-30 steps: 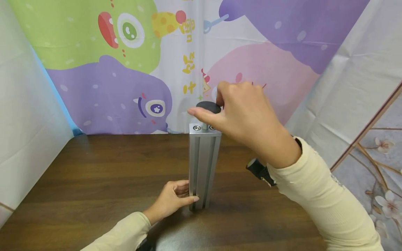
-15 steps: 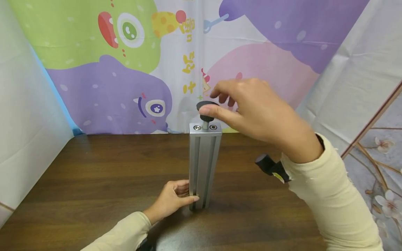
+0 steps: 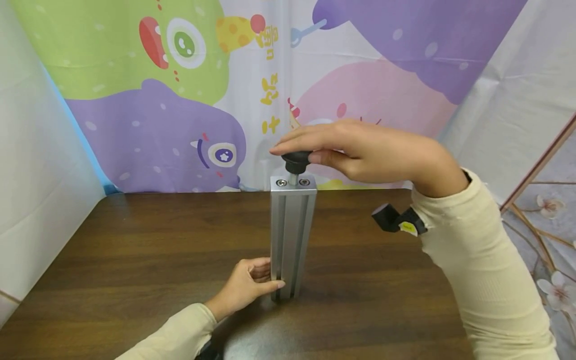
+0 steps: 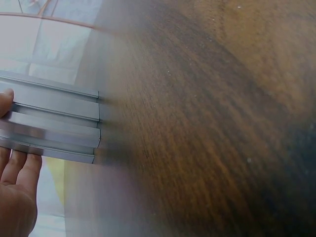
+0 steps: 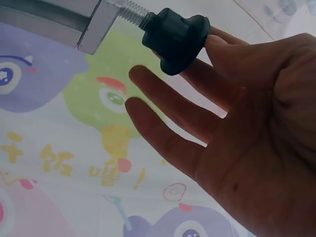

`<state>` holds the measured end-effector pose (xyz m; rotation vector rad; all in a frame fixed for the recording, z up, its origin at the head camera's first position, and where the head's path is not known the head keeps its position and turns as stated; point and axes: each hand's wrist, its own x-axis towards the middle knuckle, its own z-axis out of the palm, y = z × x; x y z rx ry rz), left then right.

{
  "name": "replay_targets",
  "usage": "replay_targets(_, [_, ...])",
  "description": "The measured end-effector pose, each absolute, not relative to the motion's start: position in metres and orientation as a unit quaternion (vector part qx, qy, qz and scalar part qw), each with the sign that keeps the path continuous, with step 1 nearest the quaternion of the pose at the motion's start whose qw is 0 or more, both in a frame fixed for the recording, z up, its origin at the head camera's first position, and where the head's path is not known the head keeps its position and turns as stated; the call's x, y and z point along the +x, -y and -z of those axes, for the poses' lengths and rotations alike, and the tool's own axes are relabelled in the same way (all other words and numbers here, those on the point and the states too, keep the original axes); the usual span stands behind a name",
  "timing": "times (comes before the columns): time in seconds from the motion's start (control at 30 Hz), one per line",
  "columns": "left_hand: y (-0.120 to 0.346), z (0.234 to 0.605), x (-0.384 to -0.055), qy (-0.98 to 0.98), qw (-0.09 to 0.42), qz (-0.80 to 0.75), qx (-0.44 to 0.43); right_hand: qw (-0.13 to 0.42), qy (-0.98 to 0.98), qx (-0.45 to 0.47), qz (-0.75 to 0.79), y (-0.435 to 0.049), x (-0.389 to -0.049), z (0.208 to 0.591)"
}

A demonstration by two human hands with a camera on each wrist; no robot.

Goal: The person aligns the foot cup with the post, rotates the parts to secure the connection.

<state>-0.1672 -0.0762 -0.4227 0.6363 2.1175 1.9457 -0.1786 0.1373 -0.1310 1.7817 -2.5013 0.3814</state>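
Note:
An aluminium profile [image 3: 292, 235] with grooved sides stands upright on the table. From its top end a black levelling foot [image 3: 296, 162] sticks up on a threaded stud [image 5: 137, 15], between two bolt heads. Low on the profile, my left hand [image 3: 245, 287] grips it, thumb on the near face and fingers round the left side; the left wrist view shows the grooved bottom end. My right hand [image 3: 360, 152] is at the foot, its straight fingers reaching over the top and the thumb tip at the rim. In the right wrist view, the other fingers spread loosely beside the foot.
The brown wooden table [image 3: 135, 250] runs back to a cartoon-printed curtain [image 3: 180, 125]. White cloth walls [image 3: 40, 175] rise on the left and right. A black wrist camera [image 3: 387, 217] hangs below the right sleeve.
My right thumb has swung from the near left side of the foot to its right rim, while the fingers uncurled and straightened over the top. The left hand and profile have stayed put.

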Motion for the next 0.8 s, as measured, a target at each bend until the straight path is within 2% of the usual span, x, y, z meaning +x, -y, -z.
replay_targets(0.13, [0.076,0.417,-0.164,-0.721,0.100,-0.651,0.213,0.034,0.814,0.566,-0.125,-0.136,-0.179,0.132])
replay_targets(0.2, [0.076,0.416,-0.163,-0.724,0.100,-0.649,0.211,0.061,0.833,0.537,-0.122,-0.133,-0.178,0.133])
replay_targets(0.27, [0.076,0.416,-0.164,-0.725,0.101,-0.648,0.210,0.111,0.859,0.486,-0.119,-0.126,-0.175,0.136])
replay_targets(0.4, [0.076,0.423,-0.167,-0.722,0.102,-0.650,0.216,0.244,0.896,0.358,-0.100,-0.110,-0.169,0.145])
replay_targets(0.5, [0.077,0.432,-0.172,-0.718,0.100,-0.653,0.219,0.308,0.903,0.290,-0.079,-0.102,-0.165,0.151])
replay_targets(0.6, [0.077,0.441,-0.176,-0.718,0.098,-0.655,0.216,0.326,0.905,0.263,-0.075,-0.098,-0.164,0.154])
replay_targets(0.8, [0.077,0.445,-0.176,-0.720,0.091,-0.652,0.219,0.312,0.913,0.249,-0.087,-0.097,-0.163,0.155])
